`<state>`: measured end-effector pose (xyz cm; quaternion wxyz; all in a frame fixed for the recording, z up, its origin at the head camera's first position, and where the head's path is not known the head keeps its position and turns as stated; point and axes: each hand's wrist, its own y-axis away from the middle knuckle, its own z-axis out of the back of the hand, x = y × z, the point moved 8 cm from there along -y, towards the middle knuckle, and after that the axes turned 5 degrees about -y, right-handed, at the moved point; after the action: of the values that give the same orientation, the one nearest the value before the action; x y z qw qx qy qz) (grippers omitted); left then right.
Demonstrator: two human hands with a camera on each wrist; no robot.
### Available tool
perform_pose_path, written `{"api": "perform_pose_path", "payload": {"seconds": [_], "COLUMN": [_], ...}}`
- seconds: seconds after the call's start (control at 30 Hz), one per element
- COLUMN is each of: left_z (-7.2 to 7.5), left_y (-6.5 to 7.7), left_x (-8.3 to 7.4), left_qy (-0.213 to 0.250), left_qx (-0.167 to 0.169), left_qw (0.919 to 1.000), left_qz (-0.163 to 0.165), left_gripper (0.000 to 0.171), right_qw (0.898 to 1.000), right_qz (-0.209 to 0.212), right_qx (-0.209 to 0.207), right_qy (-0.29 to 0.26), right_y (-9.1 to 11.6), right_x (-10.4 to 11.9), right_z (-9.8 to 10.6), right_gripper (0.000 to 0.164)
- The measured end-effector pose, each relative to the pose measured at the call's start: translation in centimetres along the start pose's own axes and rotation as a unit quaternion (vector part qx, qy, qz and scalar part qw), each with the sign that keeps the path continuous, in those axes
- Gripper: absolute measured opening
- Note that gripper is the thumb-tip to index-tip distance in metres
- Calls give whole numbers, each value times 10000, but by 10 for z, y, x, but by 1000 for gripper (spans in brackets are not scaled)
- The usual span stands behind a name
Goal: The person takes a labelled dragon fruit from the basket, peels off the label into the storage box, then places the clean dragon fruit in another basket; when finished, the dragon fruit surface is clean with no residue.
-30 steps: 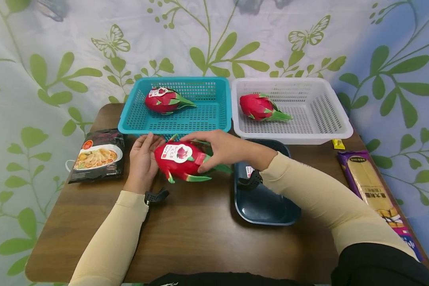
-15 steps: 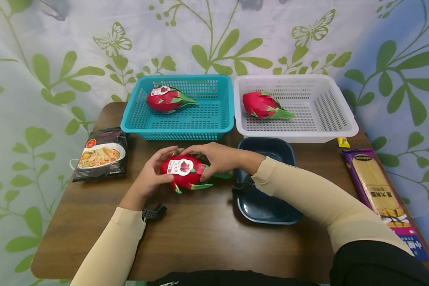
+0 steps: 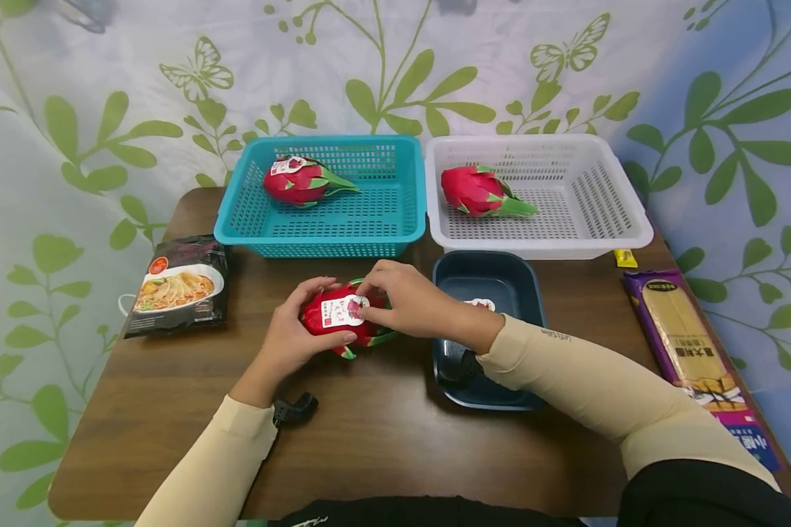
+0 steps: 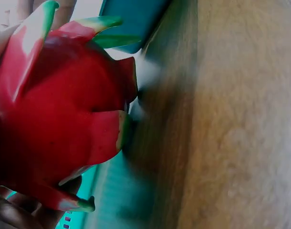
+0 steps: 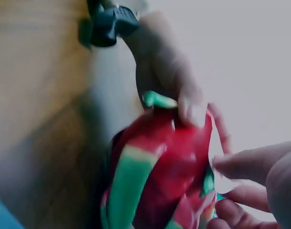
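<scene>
The left hand [image 3: 294,333] is cupping the dragon fruit [image 3: 329,316] just above the table [image 3: 369,432], while the right hand [image 3: 411,301] is pinching its white label [image 3: 340,310]. The fruit is looking firm, rather heavy and smooth; holding around the body seems safest, because the scales probably bend.
</scene>
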<state>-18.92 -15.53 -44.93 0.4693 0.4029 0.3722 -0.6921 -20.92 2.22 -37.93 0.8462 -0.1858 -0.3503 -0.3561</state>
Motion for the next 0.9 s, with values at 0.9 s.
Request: {"api": "perform_pose_path", "payload": {"seconds": [0.9], "left_z": [-4], "left_y": [0], "left_x": [-1], "left_qy": [15], "left_qx": [346], "left_qw": [9994], "left_qz": [-35], "left_gripper": [104], "right_qw": [9590], "right_qz": [-2734], "right_qx": [322], "right_qy": [-665], "right_y": [143], "right_x": [-84], "right_z": [56], "right_gripper": [12]}}
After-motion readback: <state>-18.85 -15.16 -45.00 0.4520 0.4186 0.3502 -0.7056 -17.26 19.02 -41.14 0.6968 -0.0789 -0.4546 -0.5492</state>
